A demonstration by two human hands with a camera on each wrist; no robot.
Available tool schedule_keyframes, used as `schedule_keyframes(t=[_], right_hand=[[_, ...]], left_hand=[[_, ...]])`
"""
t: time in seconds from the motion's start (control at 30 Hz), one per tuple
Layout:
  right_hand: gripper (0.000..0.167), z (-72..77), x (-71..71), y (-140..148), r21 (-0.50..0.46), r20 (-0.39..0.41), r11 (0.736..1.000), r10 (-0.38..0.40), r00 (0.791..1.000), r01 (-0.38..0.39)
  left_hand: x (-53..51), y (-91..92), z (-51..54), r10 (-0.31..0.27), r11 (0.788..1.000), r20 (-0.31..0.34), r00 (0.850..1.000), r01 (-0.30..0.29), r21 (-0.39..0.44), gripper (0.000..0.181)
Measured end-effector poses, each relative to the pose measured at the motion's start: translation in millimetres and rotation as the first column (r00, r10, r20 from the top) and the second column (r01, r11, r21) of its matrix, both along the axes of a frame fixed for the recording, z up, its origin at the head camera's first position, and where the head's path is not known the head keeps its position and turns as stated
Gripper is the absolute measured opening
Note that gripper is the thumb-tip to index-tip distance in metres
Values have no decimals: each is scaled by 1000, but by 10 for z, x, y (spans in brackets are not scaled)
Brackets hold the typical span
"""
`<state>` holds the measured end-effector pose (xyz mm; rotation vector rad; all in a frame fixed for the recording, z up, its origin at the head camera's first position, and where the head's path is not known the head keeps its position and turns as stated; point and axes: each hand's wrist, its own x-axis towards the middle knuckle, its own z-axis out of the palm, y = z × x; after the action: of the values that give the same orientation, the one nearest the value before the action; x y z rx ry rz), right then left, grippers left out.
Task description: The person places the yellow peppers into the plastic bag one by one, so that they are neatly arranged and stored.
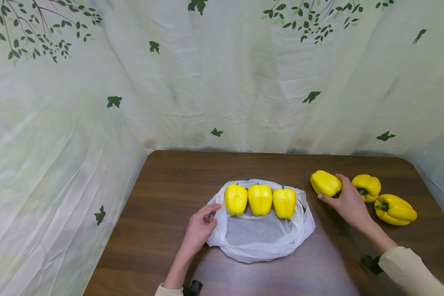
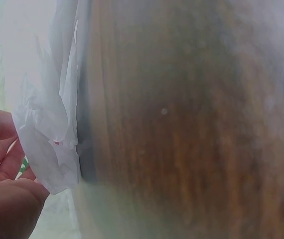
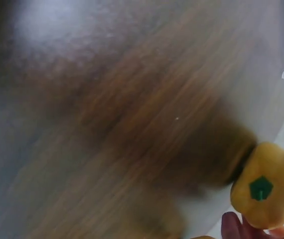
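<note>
A white plastic bag (image 1: pixel 265 251) lies spread on the table with three yellow bell peppers (image 1: pixel 260 200) side by side at its far part. At its left rim my left hand (image 1: pixel 201 227) holds the edge; in the left wrist view the bag's edge (image 2: pixel 57 144) hangs between thumb and fingers. To the right of the bag, my right hand (image 1: pixel 349 201) grips another yellow bell pepper (image 1: pixel 324 183), thumb on the near side and fingers on the far side. In the right wrist view this pepper (image 3: pixel 269 186) shows its green stem.
Just beyond the right hand lie two more yellow bell peppers, one farther back (image 1: pixel 368 185) and one nearer (image 1: pixel 396 210). The brown wooden table (image 1: pixel 140 230) ends at a pale cloth backdrop (image 1: pixel 222 82) printed with leaves, which also hangs along the sides.
</note>
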<state>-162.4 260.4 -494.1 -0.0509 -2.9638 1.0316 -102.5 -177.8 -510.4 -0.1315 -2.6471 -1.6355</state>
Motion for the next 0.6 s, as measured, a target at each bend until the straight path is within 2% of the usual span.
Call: schedule_keyframes(t=[0.17, 0.47, 0.6], right_hand=[[98, -6, -9, -5, 14, 8, 1000, -2, 1000, 2], [101, 49, 32, -22, -25, 74, 999, -24, 997, 26], [102, 72, 74, -39, -43, 68, 998, -48, 997, 51]], left_hand=[[-3, -2, -34, -4, 1000, -25, 1000, 5, 28, 41], [-1, -5, -39, 3, 999, -12, 1000, -3, 45, 41], [-2, -4, -42, 3, 999, -9, 1000, -3, 34, 42]])
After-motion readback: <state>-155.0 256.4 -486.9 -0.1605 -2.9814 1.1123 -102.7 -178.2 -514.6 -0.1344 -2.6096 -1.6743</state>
